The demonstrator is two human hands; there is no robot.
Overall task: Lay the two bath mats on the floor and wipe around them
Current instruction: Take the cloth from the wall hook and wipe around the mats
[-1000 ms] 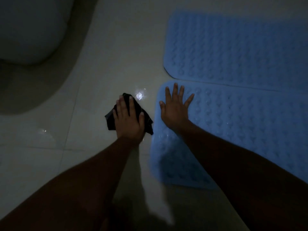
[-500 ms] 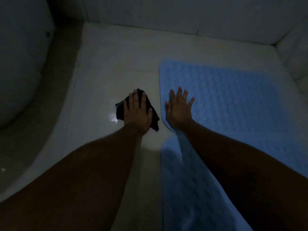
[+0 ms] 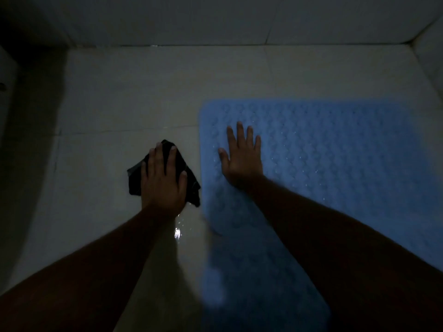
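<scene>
Two blue bumpy bath mats lie flat on the pale tiled floor. The far mat (image 3: 335, 144) fills the right middle, and the near mat (image 3: 251, 279) lies below it, partly hidden by my right forearm. My right hand (image 3: 242, 159) rests flat with fingers spread on the far mat's left end. My left hand (image 3: 163, 180) presses a dark cloth (image 3: 189, 185) against the floor just left of the mats' edge.
The room is dim. A tiled wall (image 3: 215, 20) runs along the top, meeting another wall at the right corner (image 3: 429, 44). A pale rounded fixture (image 3: 4, 111) stands at the far left with dark shadow beside it. A wet glint (image 3: 177, 232) shows behind the cloth.
Both hands have moved forward along the mats' left edge, from the near mat to the far one. The view has tilted up, bringing the back wall into sight.
</scene>
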